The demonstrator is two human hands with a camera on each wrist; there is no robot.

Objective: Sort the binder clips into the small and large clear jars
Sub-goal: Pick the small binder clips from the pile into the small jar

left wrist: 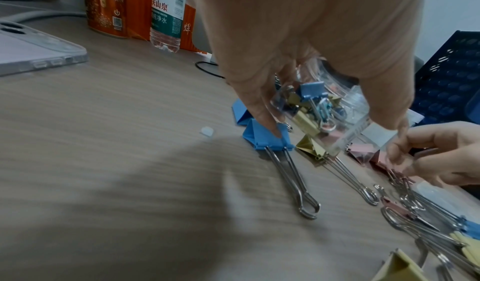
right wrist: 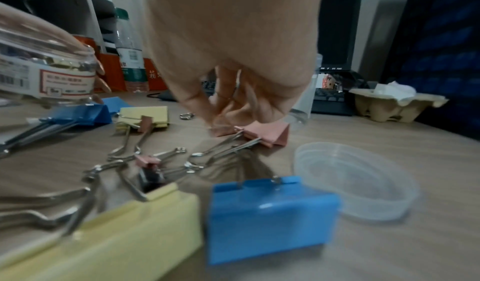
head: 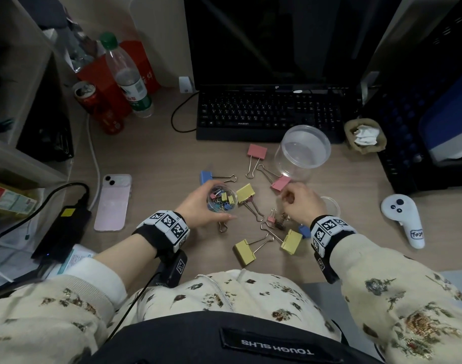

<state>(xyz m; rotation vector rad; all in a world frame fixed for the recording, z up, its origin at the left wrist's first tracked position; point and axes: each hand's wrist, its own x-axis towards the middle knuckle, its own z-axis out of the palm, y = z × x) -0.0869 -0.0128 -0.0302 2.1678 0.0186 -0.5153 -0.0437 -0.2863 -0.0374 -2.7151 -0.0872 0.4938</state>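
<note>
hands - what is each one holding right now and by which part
The left hand grips the small jar of small clips around its side wall. The right hand has curled fingers; whether it holds anything cannot be told.

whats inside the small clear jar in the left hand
Small binder clips, blue, yellow and pink, fill the small clear jar gripped by the left hand; its fingers hide the lower layers.

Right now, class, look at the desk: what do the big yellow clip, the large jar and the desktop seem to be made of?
Yellow clip: probably painted sheet metal, matte pastel body, with shiny bare wire handles.
Large jar: clear, slightly cloudy plastic, it seems; the keyboard and desk show through its wall.
Desktop: pale wood-grain surface, likely laminate, low sheen.
</note>
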